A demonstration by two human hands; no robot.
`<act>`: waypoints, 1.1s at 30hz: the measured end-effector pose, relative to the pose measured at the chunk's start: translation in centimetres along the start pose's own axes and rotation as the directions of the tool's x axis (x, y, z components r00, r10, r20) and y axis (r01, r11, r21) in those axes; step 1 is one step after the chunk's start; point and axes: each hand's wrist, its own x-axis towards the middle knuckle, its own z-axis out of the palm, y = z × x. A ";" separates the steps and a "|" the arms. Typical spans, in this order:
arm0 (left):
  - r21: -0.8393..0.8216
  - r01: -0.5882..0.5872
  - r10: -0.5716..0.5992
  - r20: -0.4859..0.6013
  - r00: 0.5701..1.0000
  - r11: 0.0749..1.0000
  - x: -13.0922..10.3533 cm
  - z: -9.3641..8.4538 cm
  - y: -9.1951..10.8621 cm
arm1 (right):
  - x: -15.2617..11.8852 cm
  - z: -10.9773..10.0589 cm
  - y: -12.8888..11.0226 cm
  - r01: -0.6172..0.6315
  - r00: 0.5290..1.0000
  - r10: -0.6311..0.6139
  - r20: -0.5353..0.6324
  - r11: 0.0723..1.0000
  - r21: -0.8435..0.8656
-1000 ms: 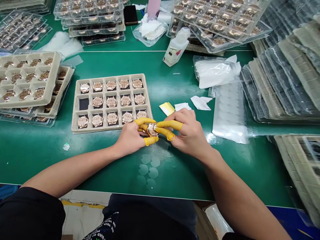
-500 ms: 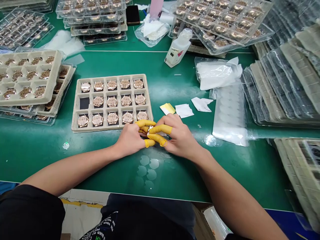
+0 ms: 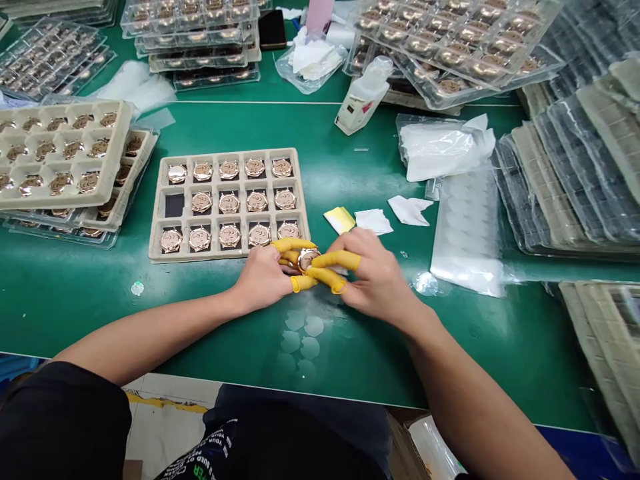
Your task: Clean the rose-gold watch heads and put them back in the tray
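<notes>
My left hand (image 3: 265, 277), with yellow finger cots, is closed around the edge of a rose-gold watch case (image 3: 309, 259). Its engraved back faces up. My right hand (image 3: 373, 273), also in yellow finger cots, has its thumb and forefinger bent against the right side of the case. A bit of white wipe (image 3: 341, 269) shows between those fingers, mostly hidden by them. Just behind my left hand lies a beige tray (image 3: 154, 230) of similar watch cases. One pocket (image 3: 174, 205) in its left column holds only a dark pad.
Filled trays (image 3: 65, 193) are stacked at the left. White wipes (image 3: 373, 221) and a yellow-and-white piece (image 3: 340, 219) lie beyond my right hand, near a plastic bottle (image 3: 363, 97). Trays (image 3: 565, 180) are piled at the right. Round clear films (image 3: 310, 347) lie in front.
The watch case has turned so that its engraved back shows more. My right fingers have drawn slightly to the right, off its face. The whole view has shifted a little.
</notes>
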 end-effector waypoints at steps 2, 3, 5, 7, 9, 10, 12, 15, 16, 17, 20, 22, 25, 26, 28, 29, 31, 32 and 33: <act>0.020 -0.010 0.010 0.003 1.000 1.000 0.0 0.0 -0.1 | 0.1 0.1 0.4 -0.036 0.999 0.035 -0.026 0.999 -0.012; 0.027 -0.017 0.017 -0.007 1.000 0.999 0.0 0.1 -0.1 | 0.1 0.0 0.8 -0.089 0.995 0.087 -0.056 0.995 -0.041; 0.031 -0.034 0.035 -0.030 0.999 0.999 -0.2 0.1 0.0 | -0.2 -0.7 1.7 -0.220 0.971 0.206 -0.117 0.968 -0.117; 0.034 -0.064 0.065 -0.034 0.997 0.997 -0.3 0.1 0.0 | -0.6 -1.9 2.6 -0.324 0.942 0.308 -0.131 0.936 -0.136; 0.050 -0.114 0.116 -0.033 0.993 0.992 -0.5 0.0 0.0 | -1.1 -3.1 2.9 -0.370 0.929 0.370 -0.018 0.928 -0.044; 0.064 -0.146 0.148 -0.037 0.988 0.987 -0.5 0.0 0.0 | -1.2 -3.5 2.9 -0.380 0.923 0.377 0.070 0.925 0.021; 0.100 -0.216 0.220 -0.037 0.975 0.971 -0.6 -0.1 0.0 | -1.1 -3.9 2.3 -0.390 0.907 0.358 0.220 0.913 0.120; 0.178 -0.323 0.329 -0.003 0.944 0.930 -0.8 -0.1 0.0 | -0.6 -3.7 1.3 -0.420 0.890 0.365 0.272 0.890 0.178; 0.212 -0.353 0.359 0.009 0.933 0.911 -0.8 -0.1 0.0 | -0.4 -3.5 1.0 -0.434 0.885 0.375 0.275 0.879 0.197; 0.244 -0.381 0.389 0.018 0.921 0.892 -0.9 -0.1 0.0 | -0.2 -3.4 0.9 -0.449 0.880 0.386 0.278 0.867 0.215; 0.327 -0.455 0.471 0.033 0.881 0.828 -0.9 -0.2 -0.1 | -0.1 -3.3 0.8 -0.472 0.870 0.404 0.282 0.848 0.241; 0.361 -0.505 0.522 0.057 0.851 0.784 -0.9 -0.3 -0.2 | -0.1 -3.4 0.9 -0.461 0.877 0.394 0.274 0.850 0.255; 0.391 -0.576 0.585 0.109 0.803 0.718 -0.9 -0.4 -0.4 | -0.2 -3.4 0.9 -0.406 0.904 0.341 0.257 0.873 0.270; 0.396 -0.597 0.604 0.125 0.787 0.697 -0.9 -0.4 -0.4 | -0.2 -3.4 0.9 -0.377 0.916 0.312 0.252 0.885 0.274; 0.405 -0.619 0.621 0.148 0.770 0.673 -0.9 -0.4 -0.4 | -0.2 -3.3 0.9 -0.307 0.938 0.240 0.248 0.909 0.283; 0.410 -0.616 0.614 0.155 0.774 0.673 -1.0 -0.4 -0.4 | -0.3 -3.2 0.9 -0.270 0.948 0.205 0.242 0.922 0.277; 0.414 -0.586 0.579 0.160 0.800 0.696 -1.0 -0.4 -0.4 | -0.5 -2.9 0.8 -0.208 0.962 0.160 0.220 0.954 0.215; 0.411 -0.564 0.554 0.156 0.818 0.716 -1.0 -0.3 -0.5 | -0.6 -2.7 0.7 -0.184 0.968 0.151 0.202 0.970 0.156; 0.403 -0.543 0.532 0.149 0.833 0.737 -1.0 -0.3 -0.6 | -0.6 -2.5 0.6 -0.167 0.972 0.149 0.179 0.982 0.085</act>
